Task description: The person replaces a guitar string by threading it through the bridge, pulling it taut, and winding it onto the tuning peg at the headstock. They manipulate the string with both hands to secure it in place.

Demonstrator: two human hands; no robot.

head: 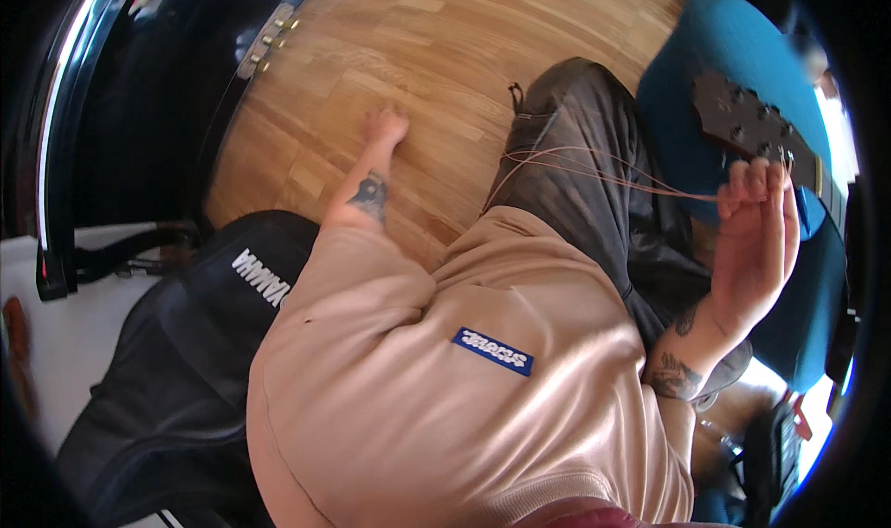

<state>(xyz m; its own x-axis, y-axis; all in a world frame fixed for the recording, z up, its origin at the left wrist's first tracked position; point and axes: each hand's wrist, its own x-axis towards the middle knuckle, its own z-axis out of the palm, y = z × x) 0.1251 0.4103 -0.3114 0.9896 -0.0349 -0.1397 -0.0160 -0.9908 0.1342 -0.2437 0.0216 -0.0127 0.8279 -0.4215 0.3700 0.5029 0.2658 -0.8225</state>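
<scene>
My left hand is extended low over the wooden floor, fingers partly curled and blurred; whether anything is between them cannot be told. At the right, my right hand is raised with its fingertips closed on thin copper-coloured strings. The strings trail in loose loops across my dark trouser leg. Just beyond the right fingertips is a dark guitar headstock with metal tuning pegs, in front of a blue upholstered seat. The guitar's body cannot be made out.
A glossy black piano-like body with brass-coloured fittings stands at the upper left. Beside my left arm lies a black padded Yamaha bag. Dark blue upholstery and a black object are at the lower right.
</scene>
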